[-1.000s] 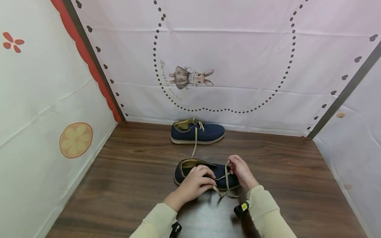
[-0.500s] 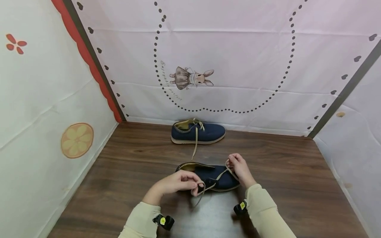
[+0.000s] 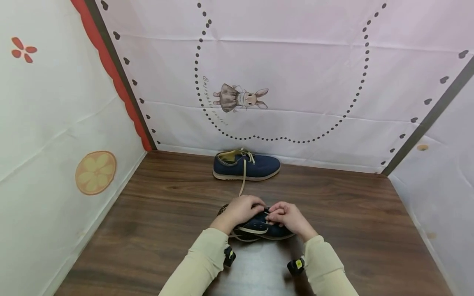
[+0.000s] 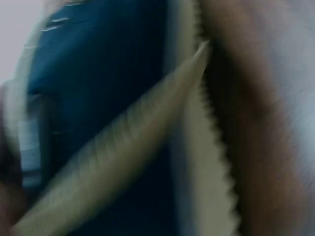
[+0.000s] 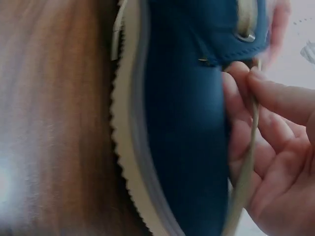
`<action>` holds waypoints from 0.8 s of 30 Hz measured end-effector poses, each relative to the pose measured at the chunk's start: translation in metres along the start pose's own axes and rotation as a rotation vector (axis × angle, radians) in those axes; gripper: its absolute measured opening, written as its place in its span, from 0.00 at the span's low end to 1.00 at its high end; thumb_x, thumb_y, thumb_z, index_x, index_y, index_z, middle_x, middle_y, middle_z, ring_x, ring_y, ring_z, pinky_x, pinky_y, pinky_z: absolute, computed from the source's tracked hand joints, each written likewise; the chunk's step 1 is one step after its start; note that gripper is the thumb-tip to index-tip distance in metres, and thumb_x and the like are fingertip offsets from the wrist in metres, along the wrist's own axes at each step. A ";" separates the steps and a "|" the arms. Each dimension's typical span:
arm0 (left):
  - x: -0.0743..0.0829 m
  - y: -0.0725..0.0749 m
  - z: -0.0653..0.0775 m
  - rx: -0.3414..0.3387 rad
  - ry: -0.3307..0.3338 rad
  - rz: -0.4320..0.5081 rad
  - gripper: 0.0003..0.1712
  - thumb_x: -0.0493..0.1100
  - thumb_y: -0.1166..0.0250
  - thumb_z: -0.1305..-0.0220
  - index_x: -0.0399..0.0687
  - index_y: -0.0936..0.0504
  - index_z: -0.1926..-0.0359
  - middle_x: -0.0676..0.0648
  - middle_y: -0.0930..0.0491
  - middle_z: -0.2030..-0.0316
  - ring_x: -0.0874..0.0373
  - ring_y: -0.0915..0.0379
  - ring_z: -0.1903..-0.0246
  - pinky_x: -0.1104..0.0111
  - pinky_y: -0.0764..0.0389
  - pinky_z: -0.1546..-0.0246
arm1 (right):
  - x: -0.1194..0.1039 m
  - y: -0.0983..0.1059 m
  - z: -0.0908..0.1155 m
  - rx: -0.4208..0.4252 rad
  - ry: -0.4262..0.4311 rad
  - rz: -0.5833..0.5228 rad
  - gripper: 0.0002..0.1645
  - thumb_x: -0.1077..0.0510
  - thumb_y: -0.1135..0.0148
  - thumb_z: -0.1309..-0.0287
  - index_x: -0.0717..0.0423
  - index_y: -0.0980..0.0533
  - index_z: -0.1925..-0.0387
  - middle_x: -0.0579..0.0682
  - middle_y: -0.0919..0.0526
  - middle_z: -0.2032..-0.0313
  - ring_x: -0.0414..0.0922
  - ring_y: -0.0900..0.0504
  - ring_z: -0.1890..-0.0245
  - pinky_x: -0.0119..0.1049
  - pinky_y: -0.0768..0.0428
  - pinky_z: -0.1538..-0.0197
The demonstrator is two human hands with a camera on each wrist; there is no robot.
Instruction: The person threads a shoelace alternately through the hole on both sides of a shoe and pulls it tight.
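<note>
A navy canvas shoe (image 3: 282,232) with a beige sole lies on its side of the floor nearest me, toe to the right. My left hand (image 3: 241,210) bends over its opening and grips the upper by the eyelets, hiding much of the collar. At the front of the eyelet flap, my right hand (image 3: 290,218) pinches a beige shoelace (image 5: 252,130) between thumb and fingers. A metal eyelet (image 5: 245,36) with lace through it shows in the right wrist view. Another stretch of lace (image 4: 113,147) crosses the blue side, blurred, in the left wrist view.
The matching navy shoe (image 3: 261,165) stands behind, against the white printed backdrop (image 3: 307,82), one lace end trailing forward on the dark wood-look surface (image 3: 170,197). White printed sheets (image 3: 55,123) rise at both sides.
My left hand has let go of the lace it drew toward me and moved up and right onto the shoe. My right hand has come left and down to the eyelets.
</note>
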State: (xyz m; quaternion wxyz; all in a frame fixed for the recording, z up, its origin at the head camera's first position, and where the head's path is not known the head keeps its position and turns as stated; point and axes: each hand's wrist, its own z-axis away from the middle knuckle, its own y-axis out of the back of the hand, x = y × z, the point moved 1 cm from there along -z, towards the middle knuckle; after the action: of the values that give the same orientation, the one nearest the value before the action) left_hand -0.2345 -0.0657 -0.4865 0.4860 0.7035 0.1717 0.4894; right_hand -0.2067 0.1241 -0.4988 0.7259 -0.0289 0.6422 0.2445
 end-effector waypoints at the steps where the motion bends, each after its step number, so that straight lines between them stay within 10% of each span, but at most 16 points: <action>1: -0.002 -0.004 -0.002 0.007 0.037 0.011 0.13 0.52 0.44 0.34 0.57 0.19 0.54 0.56 0.20 0.57 0.59 0.25 0.55 0.60 0.28 0.52 | 0.001 -0.003 -0.001 0.033 -0.010 0.002 0.09 0.64 0.42 0.40 0.68 0.26 0.61 0.58 0.16 0.68 0.48 0.18 0.71 0.38 0.26 0.71; 5: -0.010 -0.013 -0.008 0.081 0.145 0.062 0.13 0.54 0.47 0.33 0.59 0.19 0.58 0.57 0.19 0.62 0.59 0.24 0.61 0.61 0.27 0.57 | 0.005 -0.016 -0.007 0.179 -0.059 -0.020 0.06 0.62 0.38 0.43 0.65 0.23 0.69 0.55 0.16 0.74 0.45 0.18 0.77 0.33 0.28 0.76; 14: -0.012 -0.014 -0.012 0.073 0.149 0.120 0.13 0.55 0.46 0.34 0.60 0.18 0.59 0.58 0.19 0.62 0.59 0.24 0.61 0.60 0.28 0.57 | 0.006 -0.026 -0.013 0.388 -0.055 -0.115 0.05 0.66 0.38 0.44 0.66 0.24 0.72 0.56 0.18 0.78 0.50 0.20 0.81 0.36 0.21 0.74; 24: -0.014 -0.009 -0.014 -0.017 0.262 0.536 0.16 0.47 0.47 0.31 0.42 0.18 0.56 0.46 0.21 0.55 0.52 0.27 0.54 0.59 0.30 0.51 | 0.003 -0.033 -0.017 0.432 -0.003 0.057 0.11 0.61 0.35 0.46 0.61 0.29 0.65 0.50 0.16 0.77 0.44 0.20 0.82 0.35 0.24 0.72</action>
State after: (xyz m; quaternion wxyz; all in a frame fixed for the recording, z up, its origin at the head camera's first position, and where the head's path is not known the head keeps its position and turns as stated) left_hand -0.2506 -0.0646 -0.5014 0.3190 0.6506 0.0372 0.6881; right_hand -0.2092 0.0898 -0.5133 0.7089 0.1459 0.6792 0.1219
